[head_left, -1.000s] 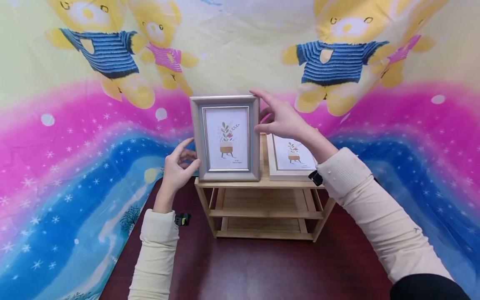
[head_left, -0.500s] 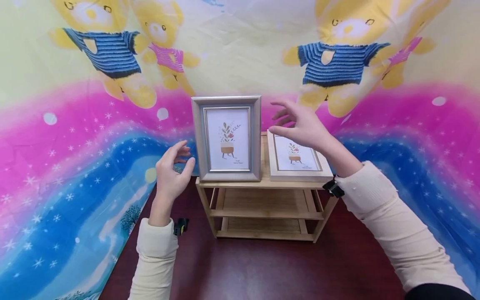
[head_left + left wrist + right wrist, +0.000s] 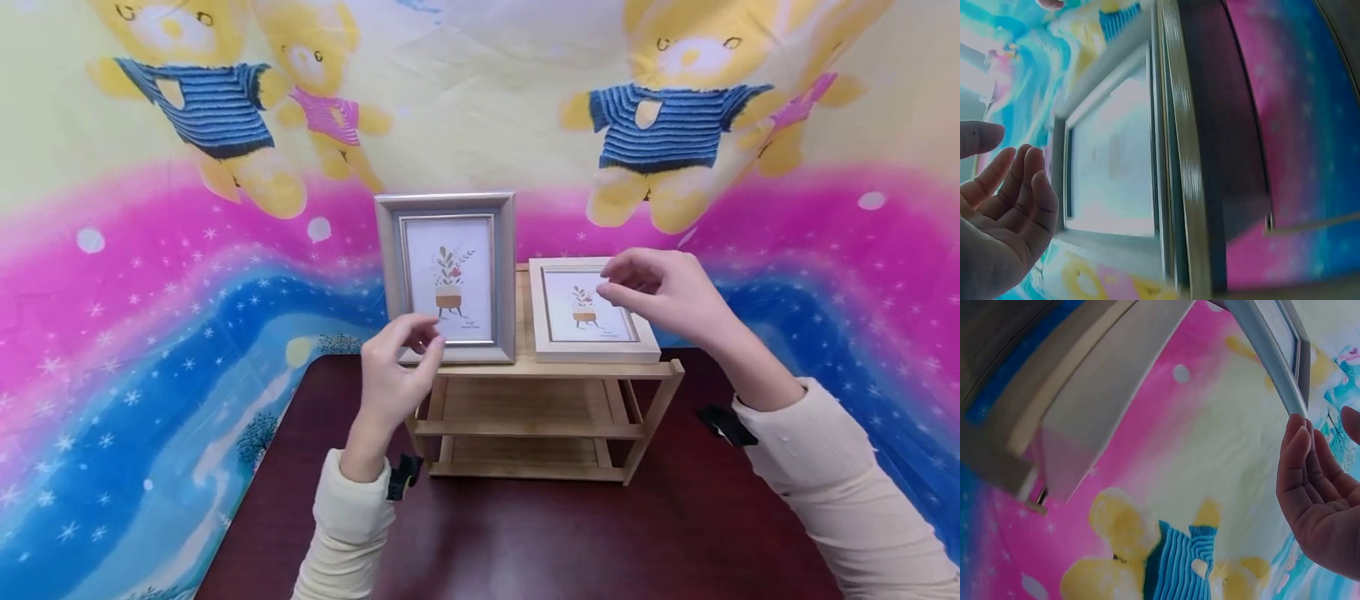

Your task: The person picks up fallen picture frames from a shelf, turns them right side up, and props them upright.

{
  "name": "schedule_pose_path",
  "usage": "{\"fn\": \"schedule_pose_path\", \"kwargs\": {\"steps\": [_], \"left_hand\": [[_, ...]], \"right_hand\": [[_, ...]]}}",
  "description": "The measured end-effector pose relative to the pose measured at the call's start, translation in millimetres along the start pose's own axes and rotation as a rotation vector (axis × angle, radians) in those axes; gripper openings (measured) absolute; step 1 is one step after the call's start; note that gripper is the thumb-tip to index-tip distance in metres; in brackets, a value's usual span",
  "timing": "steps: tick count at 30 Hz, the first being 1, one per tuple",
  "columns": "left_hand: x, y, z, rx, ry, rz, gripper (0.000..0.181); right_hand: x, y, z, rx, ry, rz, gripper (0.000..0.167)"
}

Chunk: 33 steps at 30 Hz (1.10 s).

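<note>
A silver-grey picture frame (image 3: 459,271) stands upright on the left of the top of a small wooden rack (image 3: 525,368). To its right a pale wooden picture frame (image 3: 581,350) lies face up on the same top board. Both show a potted-plant print. My left hand (image 3: 393,371) is in front of the grey frame's lower left corner, hiding it, with fingers loosely bent and nothing held. In the left wrist view those fingers (image 3: 1045,194) look apart from the grey frame. Over the pale frame's right side hovers my right hand (image 3: 675,292), also holding nothing, its fingers relaxed.
The rack has two lower shelves (image 3: 525,404) and stands on a dark red table (image 3: 540,533). Close behind hangs a cloth backdrop (image 3: 480,125) printed with teddy bears. Each wrist wears a black strap device (image 3: 405,475).
Both hands have left the upright grey frame. The right hand has moved right and down over the pale frame. The left drew back, then moved right, in front of the grey frame.
</note>
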<state>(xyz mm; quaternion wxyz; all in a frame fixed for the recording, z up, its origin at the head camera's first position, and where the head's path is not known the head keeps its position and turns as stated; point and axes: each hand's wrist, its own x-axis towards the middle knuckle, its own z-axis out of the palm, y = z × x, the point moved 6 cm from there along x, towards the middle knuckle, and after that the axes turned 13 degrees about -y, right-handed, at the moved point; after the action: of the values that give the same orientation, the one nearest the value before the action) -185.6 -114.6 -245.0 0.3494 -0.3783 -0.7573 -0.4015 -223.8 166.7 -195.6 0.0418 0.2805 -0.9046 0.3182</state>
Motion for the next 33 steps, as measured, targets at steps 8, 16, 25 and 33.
{"fn": "schedule_pose_path", "kwargs": {"steps": [8,16,25,33], "left_hand": [[0.9,17.2,36.3,-0.074,-0.033,-0.006,0.010],[8.7,31.1,63.7,-0.134,-0.065,-0.032,0.021],[19.6,38.3,107.4,0.001,-0.166,-0.247,0.056],[20.8,28.5,147.1,0.208,-0.301,-0.452,0.080]], "right_hand": [[-22.3,21.5,-3.9,-0.013,-0.002,0.096,0.021],[-31.8,39.9,-5.8,-0.020,-0.010,0.152,0.027],[-22.6,80.1,-3.7,0.033,-0.072,0.260,0.044],[-5.3,112.1,2.0,0.048,-0.129,0.339,0.062]]}}
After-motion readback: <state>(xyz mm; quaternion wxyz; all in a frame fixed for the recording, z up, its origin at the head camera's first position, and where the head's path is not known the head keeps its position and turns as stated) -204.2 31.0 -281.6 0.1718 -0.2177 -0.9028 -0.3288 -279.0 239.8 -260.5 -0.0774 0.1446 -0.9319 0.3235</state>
